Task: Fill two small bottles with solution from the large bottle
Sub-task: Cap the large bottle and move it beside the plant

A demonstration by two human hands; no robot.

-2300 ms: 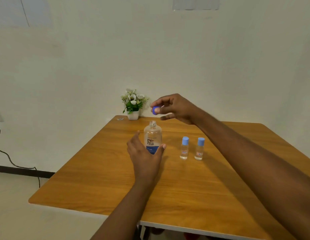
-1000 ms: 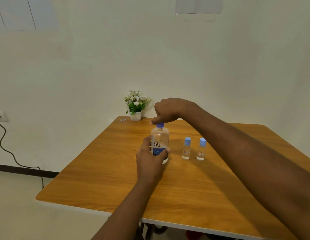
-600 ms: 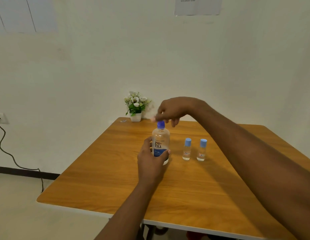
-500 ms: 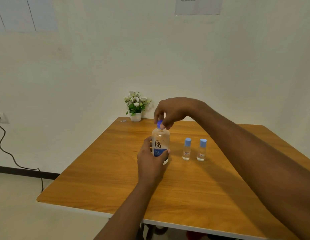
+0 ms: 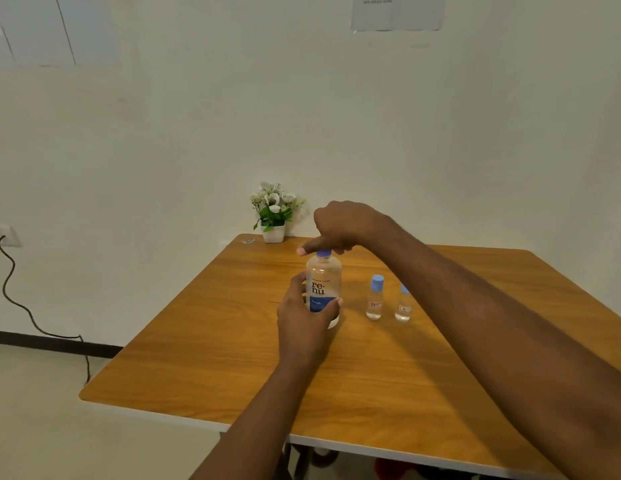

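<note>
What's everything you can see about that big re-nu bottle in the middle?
The large bottle looks like clear plastic, with a rounded shoulder, dark "re-nu" lettering and a blue band lower down. A blue cap sits on its neck. It stands upright on the wooden table, left of the two small bottles. The left hand grips its lower body, and the right hand pinches the cap from above. How full it is cannot be told.

The right hand [image 5: 343, 225] is covering most of the blue cap [image 5: 323, 253] of the large bottle [image 5: 323, 282], and the left hand [image 5: 304, 320] is hiding that bottle's lower left side. The right forearm [image 5: 475, 306] is cutting across the cap of the small bottle [image 5: 402, 308] nearer the right edge of the table [image 5: 215, 358] and is hiding the table's near right corner. The paper [image 5: 395, 12] on the wall is running off the top edge, and its print is showing too small to read.
</note>
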